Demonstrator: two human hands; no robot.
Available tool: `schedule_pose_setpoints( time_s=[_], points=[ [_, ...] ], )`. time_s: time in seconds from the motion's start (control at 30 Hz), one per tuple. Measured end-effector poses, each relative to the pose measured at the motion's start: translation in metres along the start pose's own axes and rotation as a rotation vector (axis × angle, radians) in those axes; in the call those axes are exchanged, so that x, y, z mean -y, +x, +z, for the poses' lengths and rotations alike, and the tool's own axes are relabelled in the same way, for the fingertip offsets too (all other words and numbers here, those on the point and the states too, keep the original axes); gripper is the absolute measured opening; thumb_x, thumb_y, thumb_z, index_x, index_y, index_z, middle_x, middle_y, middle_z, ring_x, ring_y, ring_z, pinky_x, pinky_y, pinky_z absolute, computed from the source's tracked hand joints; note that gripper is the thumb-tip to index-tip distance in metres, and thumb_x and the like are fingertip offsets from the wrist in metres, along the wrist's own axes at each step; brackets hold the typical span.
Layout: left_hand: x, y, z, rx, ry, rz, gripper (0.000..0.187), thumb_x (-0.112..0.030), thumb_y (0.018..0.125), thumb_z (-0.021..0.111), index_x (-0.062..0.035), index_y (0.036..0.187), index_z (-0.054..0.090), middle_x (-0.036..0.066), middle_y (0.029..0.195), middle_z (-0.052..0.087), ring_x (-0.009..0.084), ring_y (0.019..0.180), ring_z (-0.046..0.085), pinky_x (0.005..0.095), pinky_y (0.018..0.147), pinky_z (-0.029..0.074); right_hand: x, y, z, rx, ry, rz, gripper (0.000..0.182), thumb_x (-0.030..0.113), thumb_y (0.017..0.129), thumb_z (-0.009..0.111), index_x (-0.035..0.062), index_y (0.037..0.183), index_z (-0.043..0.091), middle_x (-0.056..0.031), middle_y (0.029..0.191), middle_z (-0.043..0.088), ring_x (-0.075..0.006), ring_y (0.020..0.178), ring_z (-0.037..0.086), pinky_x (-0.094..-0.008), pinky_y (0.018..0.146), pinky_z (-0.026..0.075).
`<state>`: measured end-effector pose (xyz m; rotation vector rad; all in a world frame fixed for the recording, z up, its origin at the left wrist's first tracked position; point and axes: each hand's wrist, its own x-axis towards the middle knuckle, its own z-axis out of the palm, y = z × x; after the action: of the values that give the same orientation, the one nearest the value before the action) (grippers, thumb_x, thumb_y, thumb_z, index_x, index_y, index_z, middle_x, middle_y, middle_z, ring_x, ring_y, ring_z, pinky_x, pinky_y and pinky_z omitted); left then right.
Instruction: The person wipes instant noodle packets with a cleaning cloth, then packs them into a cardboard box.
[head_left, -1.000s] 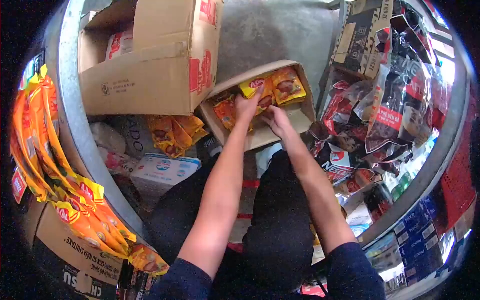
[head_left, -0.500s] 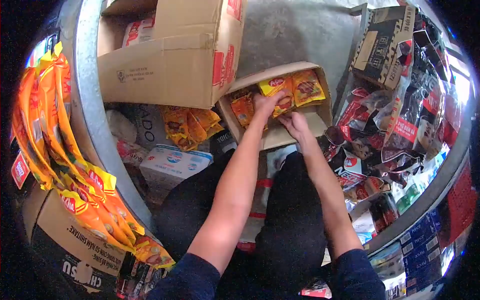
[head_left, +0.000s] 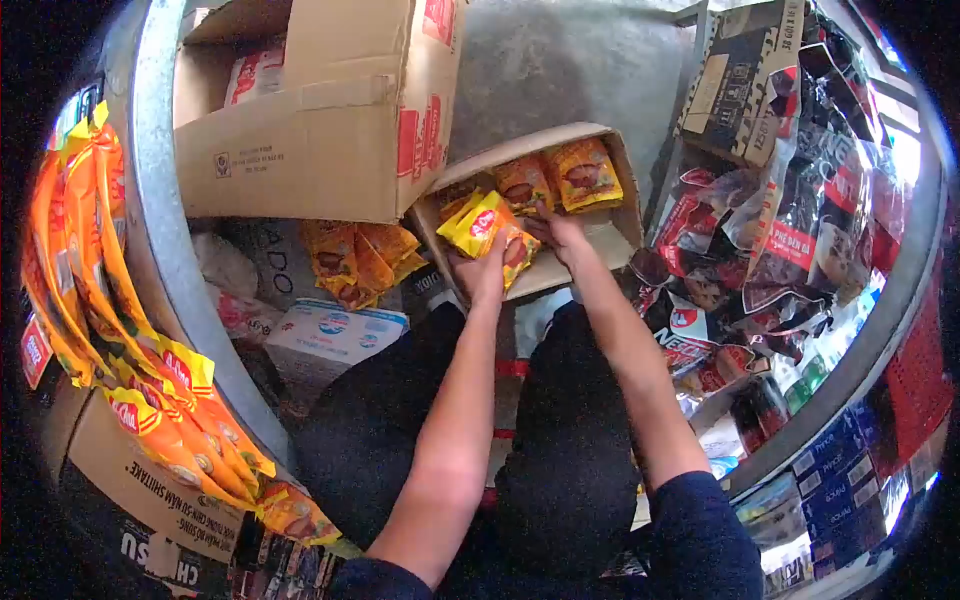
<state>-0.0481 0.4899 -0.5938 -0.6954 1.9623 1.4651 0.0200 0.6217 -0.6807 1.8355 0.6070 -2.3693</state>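
My left hand [head_left: 482, 272] is closed around a yellow-and-orange instant noodle packet [head_left: 486, 224], tilted over the left part of a small open cardboard box [head_left: 612, 238]. Behind it, part of another packet shows at the box's left side. My right hand [head_left: 562, 238] reaches over the box's front, its fingers closed at the lower edge of a second noodle packet [head_left: 523, 184]; its fingertips are partly hidden. A third noodle packet [head_left: 584, 174] lies to the right, against the box's back wall.
A large open cardboard box [head_left: 300, 150] stands at the upper left, with loose orange packets [head_left: 360, 262] below it. Long orange noodle bags [head_left: 95, 240] hang over the metal rail [head_left: 160, 170]. Dark coffee bags [head_left: 800, 250] are piled on the right, beneath a brown carton [head_left: 735, 90].
My left hand has drawn a packet left and toward me, uncovering another behind it. The right hand has moved slightly left, up to the packets. The whole view has shifted a little.
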Motion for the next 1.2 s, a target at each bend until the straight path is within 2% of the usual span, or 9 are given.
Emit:
schedule_pose_setpoints(
  time_s=[0.07,0.23,0.37,0.53,0.67,0.73,0.93,1.03,1.2],
  points=[
    [-0.002,-0.003,0.001,-0.002,0.156,0.058,0.094,-0.020,0.076,0.090,0.0053,0.144,0.030,0.017,0.137,0.053,0.0260,0.128,0.053,0.0367,0.107,0.044,0.000,-0.004,0.001,0.032,0.075,-0.008,0.032,0.015,0.100,0.064,0.0028,0.127,0.052,-0.0156,0.113,0.067,-0.0290,0.101,0.071,-0.0384,0.085,0.061],
    [-0.011,-0.008,0.010,0.022,0.076,0.082,0.090,-0.020,0.075,0.091,0.0048,0.140,0.035,0.018,0.133,0.056,0.0250,0.120,0.058,0.0367,0.102,0.048,-0.004,0.000,0.001,-0.033,0.107,-0.063,0.031,0.010,0.101,0.060,0.0006,0.129,0.051,-0.0177,0.119,0.064,-0.0297,0.107,0.069,-0.0407,0.093,0.060],
    [0.006,0.001,0.004,-0.061,0.128,0.113,0.067,-0.031,0.080,0.087,0.0025,0.130,0.058,0.013,0.126,0.066,0.0208,0.110,0.065,0.0356,0.097,0.050,-0.012,0.008,-0.003,0.021,0.150,-0.110,0.035,0.013,0.099,0.065,-0.0014,0.128,0.054,-0.0104,0.115,0.068,-0.0259,0.096,0.071,-0.0351,0.079,0.060],
    [0.014,0.010,-0.006,-0.028,0.113,0.071,0.063,-0.032,0.082,0.086,0.0019,0.128,0.059,0.012,0.123,0.067,0.0202,0.106,0.066,0.0354,0.093,0.052,-0.018,0.006,-0.006,0.024,0.080,-0.171,0.030,0.015,0.100,0.062,0.0043,0.128,0.056,-0.0105,0.116,0.067,-0.0229,0.106,0.069,-0.0358,0.081,0.057],
    [0.007,0.015,0.003,0.088,0.157,0.264,0.061,-0.031,0.081,0.086,0.0011,0.125,0.059,0.011,0.118,0.069,0.0191,0.104,0.067,0.0349,0.090,0.053,-0.005,0.000,-0.009,0.011,-0.128,0.021,0.033,0.027,0.104,0.054,0.0082,0.131,0.056,-0.0114,0.123,0.066,-0.0225,0.110,0.067,-0.0401,0.085,0.057],
    [-0.033,0.002,0.021,0.168,0.268,0.205,0.062,-0.031,0.080,0.086,0.0014,0.124,0.058,0.011,0.117,0.069,0.0183,0.103,0.067,0.0344,0.089,0.054,-0.009,0.009,-0.025,0.022,-0.243,0.141,0.038,0.035,0.106,0.048,0.0097,0.134,0.055,-0.0111,0.127,0.065,-0.0234,0.113,0.066,-0.0422,0.087,0.057],
    [-0.007,0.054,0.069,0.193,0.207,0.271,0.036,-0.029,0.080,0.084,-0.0008,0.100,0.073,0.007,0.095,0.075,0.0155,0.081,0.070,0.0338,0.075,0.056,0.022,-0.035,-0.012,0.229,0.114,0.089,0.050,0.040,0.107,0.037,0.0056,0.142,0.044,-0.0157,0.137,0.056,-0.0336,0.120,0.059,-0.0539,0.099,0.052],
    [-0.014,0.056,0.063,0.318,0.125,0.076,0.038,-0.027,0.080,0.083,-0.0014,0.105,0.072,0.007,0.098,0.075,0.0158,0.081,0.071,0.0332,0.072,0.056,0.024,-0.044,-0.009,0.243,0.202,0.093,0.049,0.034,0.108,0.037,0.0031,0.145,0.042,-0.0174,0.138,0.054,-0.0360,0.121,0.058,-0.0557,0.102,0.049],
    [-0.010,0.077,0.083,0.297,0.219,0.158,0.047,-0.034,0.082,0.083,-0.0019,0.113,0.069,0.011,0.103,0.073,0.0188,0.090,0.073,0.0341,0.076,0.058,0.018,-0.046,-0.009,0.359,0.229,-0.004,0.043,0.031,0.107,0.042,0.0044,0.141,0.047,-0.0122,0.134,0.057,-0.0312,0.118,0.059,-0.0520,0.102,0.048]
  ],
)
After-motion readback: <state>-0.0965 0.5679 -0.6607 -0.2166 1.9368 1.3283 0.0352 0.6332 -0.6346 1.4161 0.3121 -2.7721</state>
